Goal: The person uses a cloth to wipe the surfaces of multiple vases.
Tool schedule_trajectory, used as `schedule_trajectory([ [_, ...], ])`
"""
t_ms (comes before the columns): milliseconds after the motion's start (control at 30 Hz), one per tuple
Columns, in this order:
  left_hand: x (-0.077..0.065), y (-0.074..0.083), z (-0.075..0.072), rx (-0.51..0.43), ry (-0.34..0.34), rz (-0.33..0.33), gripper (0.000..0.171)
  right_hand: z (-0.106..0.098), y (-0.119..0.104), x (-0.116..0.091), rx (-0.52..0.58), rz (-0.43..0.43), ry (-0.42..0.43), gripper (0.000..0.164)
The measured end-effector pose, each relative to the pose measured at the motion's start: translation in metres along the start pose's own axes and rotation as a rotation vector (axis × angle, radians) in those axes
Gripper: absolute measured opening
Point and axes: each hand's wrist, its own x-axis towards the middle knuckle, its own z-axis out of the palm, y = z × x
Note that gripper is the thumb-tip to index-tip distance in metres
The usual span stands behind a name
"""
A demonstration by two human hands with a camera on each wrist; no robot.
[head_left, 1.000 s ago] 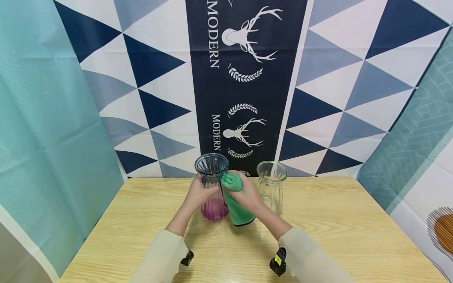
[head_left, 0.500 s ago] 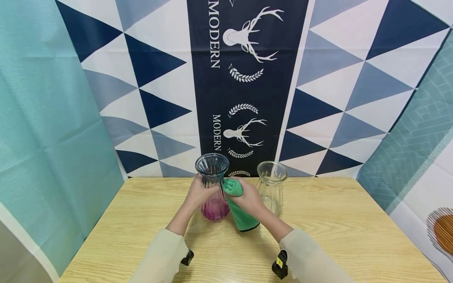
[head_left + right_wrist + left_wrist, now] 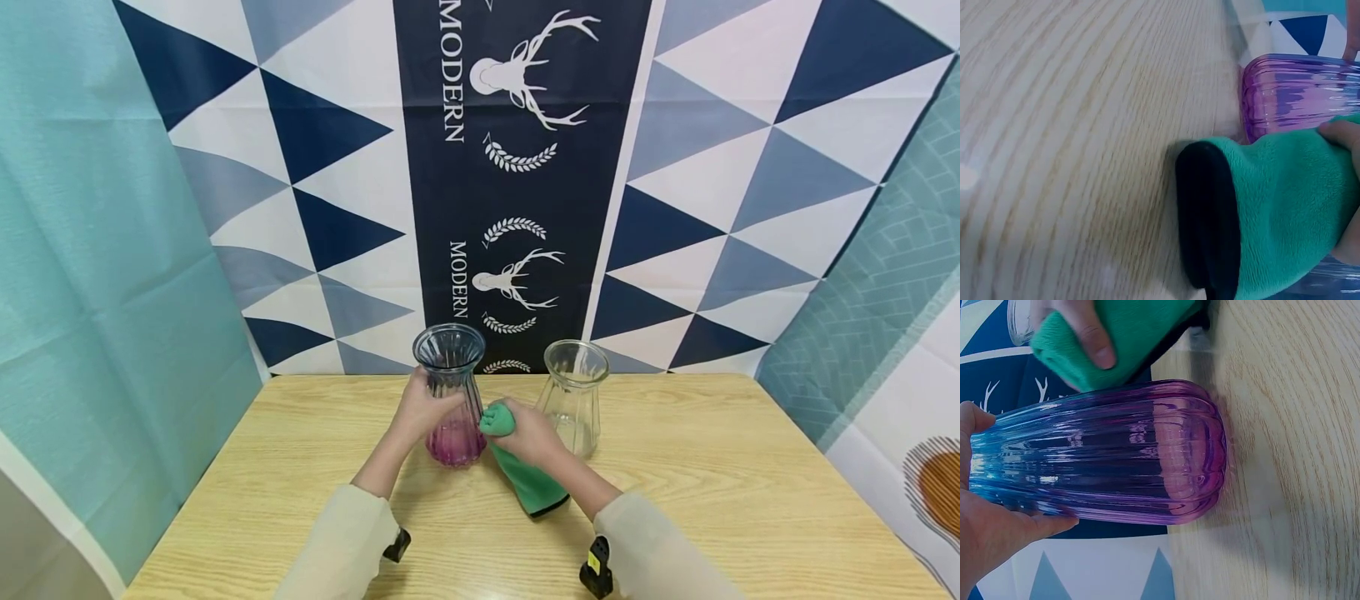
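Left hand (image 3: pixel 420 410) gripping ribbed glass vase (image 3: pixel 1104 456), translucent, blue above, pink below, right hand (image 3: pixel 529 432) clutching green cloth (image 3: pixel 1288 209), black-edged

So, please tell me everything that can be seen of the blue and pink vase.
The vase looks like transparent, ribbed glass, shading from blue at its wide rim, through a narrower neck, to pink at the base. It stands upright on the wood-grain table. The left hand grips its upper part; the green cloth in the right hand is close beside it, contact unclear.
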Motion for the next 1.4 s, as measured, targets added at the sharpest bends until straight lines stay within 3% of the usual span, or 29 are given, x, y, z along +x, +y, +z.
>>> schedule_trajectory([
  [200, 0.0, 0.001, 0.0, 0.008, 0.0, -0.007, 0.058, 0.005, 0.007, 0.001, -0.057, 0.03, -0.073, 0.038],
  [533, 0.001, 0.001, 0.0, 0.015, -0.003, -0.027, 0.062, 0.005, 0.011, 0.0, -0.044, -0.001, -0.08, 0.037],
  [800, 0.001, 0.002, -0.001, 0.034, -0.006, -0.043, 0.065, -0.001, 0.005, 0.006, 0.14, -0.002, 0.032, 0.043],
  [1033, 0.001, 0.001, -0.001, -0.018, -0.02, -0.03, 0.063, -0.01, -0.007, 0.014, 0.18, 0.004, 0.095, 0.045],
  [1400, 0.003, 0.0, -0.003, -0.037, -0.047, -0.023, 0.063, -0.022, -0.023, 0.024, 0.254, -0.085, 0.205, 0.047],
])
